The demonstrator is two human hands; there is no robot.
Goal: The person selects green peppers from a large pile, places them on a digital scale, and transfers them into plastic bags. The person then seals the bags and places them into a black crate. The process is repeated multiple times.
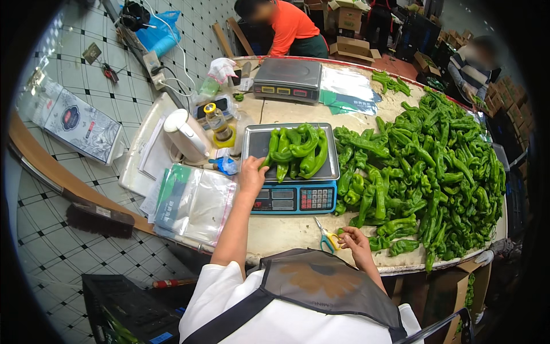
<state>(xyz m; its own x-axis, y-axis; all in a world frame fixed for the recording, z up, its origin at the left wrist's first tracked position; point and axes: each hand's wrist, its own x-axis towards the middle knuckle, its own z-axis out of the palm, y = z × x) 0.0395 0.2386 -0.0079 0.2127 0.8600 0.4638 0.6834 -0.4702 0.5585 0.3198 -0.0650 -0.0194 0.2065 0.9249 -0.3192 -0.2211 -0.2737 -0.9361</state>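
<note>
Several long green peppers (296, 150) lie on the metal pan of a blue digital scale (293, 198). My left hand (252, 172) reaches to the pan's left edge, its thumb and fingers closed on the tip of the leftmost pepper (270, 152). In front of the scale, my right hand (355, 241) is bent above the table; a small bit of green shows at its fingertips, and whether it is held I cannot tell. Scissors (327, 239) with yellow and teal handles lie just left of that hand. A large heap of green peppers (429, 172) spreads to the right.
Clear plastic bags (202, 202) lie left of the scale, near an electric kettle (187, 133) and a glass bottle (218, 124). A second scale (288, 79) and more bags (350, 90) are at the far side. A co-worker in orange (294, 28) bends beyond; another person (472, 69) is at far right.
</note>
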